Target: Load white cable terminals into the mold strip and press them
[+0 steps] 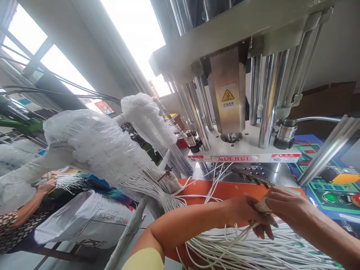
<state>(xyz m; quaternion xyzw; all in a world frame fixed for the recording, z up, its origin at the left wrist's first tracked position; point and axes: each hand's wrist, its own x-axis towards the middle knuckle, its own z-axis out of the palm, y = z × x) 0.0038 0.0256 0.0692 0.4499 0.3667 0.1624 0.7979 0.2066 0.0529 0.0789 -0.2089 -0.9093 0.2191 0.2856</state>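
Note:
Above the orange work surface [194, 191], my two hands meet in front of the press. My left hand [250, 213], slightly blurred, has its fingers curled around thin white cables [239, 240] that trail down and to the left. Against it, my right hand [281, 204] is closed, with a pale covering on one finger; whatever it pinches is hidden. Below both hands lies a large bundle of white cables [270, 249]. Just behind them, a row of small metal pieces [255, 180] rests on the press's steel plate. Several white cables [216, 183] run over the orange surface near the plate.
A press [236, 152] with steel columns and a heat-warning label stands ahead. Control panels [334, 195] with buttons are at the right. On the left, plastic-wrapped cable bundles [98, 146] hang on a padded stand. Farther left, another person's hand [47, 185] holds cables beside a white sack [87, 221].

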